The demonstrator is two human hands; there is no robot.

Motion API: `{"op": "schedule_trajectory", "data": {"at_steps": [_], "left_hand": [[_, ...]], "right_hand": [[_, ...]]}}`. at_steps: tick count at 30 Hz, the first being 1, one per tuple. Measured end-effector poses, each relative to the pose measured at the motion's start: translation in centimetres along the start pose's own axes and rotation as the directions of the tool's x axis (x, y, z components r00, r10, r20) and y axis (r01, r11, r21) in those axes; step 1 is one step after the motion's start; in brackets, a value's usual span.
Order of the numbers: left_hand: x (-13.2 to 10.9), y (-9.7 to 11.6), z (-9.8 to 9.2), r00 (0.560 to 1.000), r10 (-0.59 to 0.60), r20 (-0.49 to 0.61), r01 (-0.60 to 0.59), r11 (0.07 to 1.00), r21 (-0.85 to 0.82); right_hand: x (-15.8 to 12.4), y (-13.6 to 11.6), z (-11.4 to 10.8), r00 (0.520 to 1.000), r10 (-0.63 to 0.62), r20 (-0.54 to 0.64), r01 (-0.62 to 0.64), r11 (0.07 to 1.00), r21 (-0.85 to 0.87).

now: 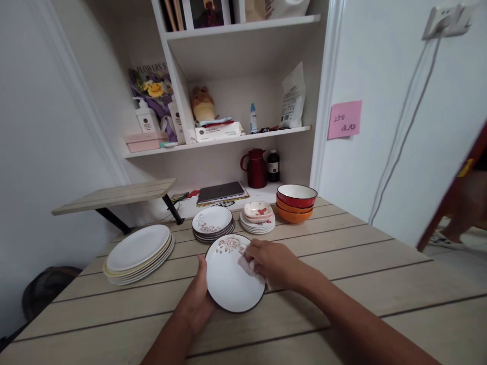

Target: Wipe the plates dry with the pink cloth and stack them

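A white plate [232,284] with a dark rim and brown flowers is tilted above the table, its left edge gripped by my left hand [200,291]. The thumb lies along the rim, and the other fingers are hidden behind the plate. My right hand [272,261] is closed on a crumpled whitish cloth [249,264], which touches the plate's upper right face. Just beyond is a stack of matching flowered plates [213,220]. Small dishes [257,210] sit on a pile of little plates [258,228] to its right.
Large oval plates [139,248] are stacked at left, near a small raised wooden shelf [114,195]. Red and orange bowls [296,203] form a stack at the back right. Behind stand a dark folder [222,191], a red jug [256,169] and a dark bottle [273,166].
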State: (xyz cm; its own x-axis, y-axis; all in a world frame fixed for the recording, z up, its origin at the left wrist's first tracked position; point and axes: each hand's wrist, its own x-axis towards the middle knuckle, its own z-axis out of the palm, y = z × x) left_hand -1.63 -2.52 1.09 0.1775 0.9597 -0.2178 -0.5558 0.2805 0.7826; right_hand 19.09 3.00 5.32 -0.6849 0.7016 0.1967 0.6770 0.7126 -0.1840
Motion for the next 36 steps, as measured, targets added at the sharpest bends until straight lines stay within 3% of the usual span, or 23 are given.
{"op": "schedule_trajectory", "data": {"at_steps": [4,9,13,18,22,26,29,32,36], "left_hand": [[0.1,0.0,-0.1,0.997,-0.038,0.069,0.042,0.998,-0.049],[0.4,0.3,-0.3,0.99,-0.051,0.133,0.067,0.991,-0.116],[0.5,0.2,-0.5,0.994,-0.039,0.106,0.052,0.99,-0.129],[0.5,0.2,-0.7,0.994,-0.059,0.093,0.07,0.991,-0.112],[0.2,0.3,-0.1,0.994,-0.082,0.078,0.089,0.991,-0.099],[-0.1,0.4,0.6,0.997,-0.065,0.049,0.068,0.994,-0.081],[-0.4,0.4,1.0,0.996,-0.07,0.055,0.075,0.994,-0.085],[-0.4,0.3,0.9,0.996,-0.031,0.088,0.041,0.993,-0.112],[0.2,0.0,0.1,0.99,-0.001,0.142,0.02,0.991,-0.134]], "right_hand": [[-0.8,-1.6,0.2,0.985,-0.12,0.124,0.106,0.988,0.114],[0.4,-4.2,1.9,0.986,-0.152,-0.07,0.162,0.972,0.171],[1.2,-3.1,2.0,0.979,-0.003,-0.202,0.036,0.987,0.16],[0.9,-0.2,1.4,0.945,0.266,-0.19,-0.247,0.962,0.117],[1.0,0.4,2.3,0.932,0.318,-0.172,-0.28,0.936,0.213],[2.2,-0.5,3.3,0.897,0.348,-0.272,-0.235,0.897,0.374],[3.1,-2.0,3.3,0.896,0.277,-0.346,-0.112,0.897,0.428],[3.3,-3.9,3.0,0.93,0.067,-0.362,0.095,0.907,0.411],[2.4,-5.2,2.4,0.958,-0.202,-0.203,0.274,0.853,0.444]]}}
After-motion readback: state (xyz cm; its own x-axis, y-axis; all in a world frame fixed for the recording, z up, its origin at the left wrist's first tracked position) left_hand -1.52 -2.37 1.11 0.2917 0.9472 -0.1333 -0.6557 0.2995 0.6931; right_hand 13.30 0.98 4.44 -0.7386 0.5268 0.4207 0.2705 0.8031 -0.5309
